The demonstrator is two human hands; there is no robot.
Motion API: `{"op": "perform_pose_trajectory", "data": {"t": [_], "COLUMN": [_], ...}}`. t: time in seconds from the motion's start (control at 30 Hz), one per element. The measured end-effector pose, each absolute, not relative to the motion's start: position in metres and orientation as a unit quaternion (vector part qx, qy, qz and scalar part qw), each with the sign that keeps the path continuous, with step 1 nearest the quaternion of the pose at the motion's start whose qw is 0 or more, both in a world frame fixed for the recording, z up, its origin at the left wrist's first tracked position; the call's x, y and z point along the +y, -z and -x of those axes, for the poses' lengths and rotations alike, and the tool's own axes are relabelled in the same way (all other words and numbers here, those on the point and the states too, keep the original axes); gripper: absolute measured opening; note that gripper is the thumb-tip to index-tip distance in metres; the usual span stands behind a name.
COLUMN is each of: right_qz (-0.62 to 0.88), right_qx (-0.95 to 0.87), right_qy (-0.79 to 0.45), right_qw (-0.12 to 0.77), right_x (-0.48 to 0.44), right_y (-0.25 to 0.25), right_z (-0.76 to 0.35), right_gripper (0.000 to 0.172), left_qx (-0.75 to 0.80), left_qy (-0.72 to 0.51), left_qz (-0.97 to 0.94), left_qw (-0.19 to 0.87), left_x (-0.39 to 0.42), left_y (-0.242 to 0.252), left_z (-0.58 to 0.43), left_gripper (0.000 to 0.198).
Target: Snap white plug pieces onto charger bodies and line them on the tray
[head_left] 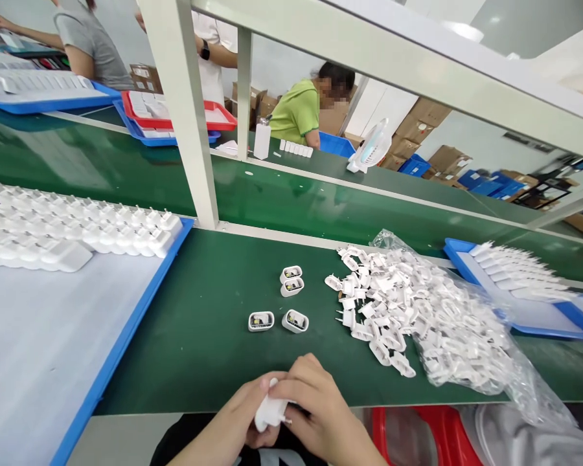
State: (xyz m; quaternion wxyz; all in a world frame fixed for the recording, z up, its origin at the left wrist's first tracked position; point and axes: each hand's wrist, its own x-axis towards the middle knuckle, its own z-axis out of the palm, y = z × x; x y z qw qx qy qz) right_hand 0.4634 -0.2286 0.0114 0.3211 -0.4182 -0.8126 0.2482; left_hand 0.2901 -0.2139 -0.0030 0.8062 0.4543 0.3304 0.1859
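At the front edge of the green table, my left hand (247, 414) and my right hand (315, 401) are both closed on one white plug piece (271, 409), whose metal pins point to the right. Beyond them stand several open white housings with circuit parts inside, among them one at the left (261, 321) and one at the right (295, 321). To the right lies a heap of white plug caps (369, 291), partly in a clear plastic bag (466, 336).
A blue-rimmed tray (140, 314) with rows of white plugs (78, 223) fills the left. Another blue tray (525, 317) stands at the right. A metal post (187, 123) rises at the table's back. People sit or stand beyond; a small fan (372, 147) stands there.
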Motion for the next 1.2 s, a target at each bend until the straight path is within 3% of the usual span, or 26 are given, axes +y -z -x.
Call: {"op": "perform_pose_trajectory", "data": {"t": [0.07,0.17,0.23,0.3,0.53,0.67,0.97,1.2], "right_qz": [0.433,0.466,0.484,0.485,0.48,0.488,0.546,0.523], "right_qx": [-0.776,-0.735,-0.745,-0.772,-0.818,-0.823,-0.701,-0.76], "right_qy": [-0.268,-0.288,-0.281,-0.265,-0.24,-0.234,-0.353,-0.314], "right_qw": [0.371,0.399,0.363,0.313,0.206,0.173,0.294,0.226], "right_x": [-0.216,-0.186,-0.165,-0.147,-0.131,-0.131,-0.125,-0.136], "right_y": [-0.009,-0.011,-0.012,-0.012,-0.007,-0.013,-0.019,-0.015], "right_z": [-0.464,-0.464,-0.463,-0.459,-0.448,-0.447,-0.457,-0.457], "right_gripper": [0.018,0.013,0.012,0.011,0.006,0.009,0.009,0.009], "left_qx": [0.361,0.498,0.529,0.511,0.523,0.515,0.484,0.497], "left_qy": [-0.231,-0.322,-0.316,-0.29,-0.253,-0.259,-0.271,-0.268], "left_qz": [-0.529,-0.649,-0.708,-0.753,-0.77,-0.775,-0.807,-0.797], "left_qw": [0.733,0.476,0.345,0.295,0.265,0.259,0.205,0.214], "left_x": [-0.207,-0.183,-0.164,-0.148,-0.14,-0.141,-0.149,-0.147], "left_y": [0.012,0.027,0.037,0.045,0.053,0.053,0.051,0.052], "left_z": [-0.278,-0.26,-0.254,-0.254,-0.267,-0.266,-0.266,-0.268], "left_gripper": [0.066,0.05,0.048,0.048,0.025,0.023,0.024,0.023]}}
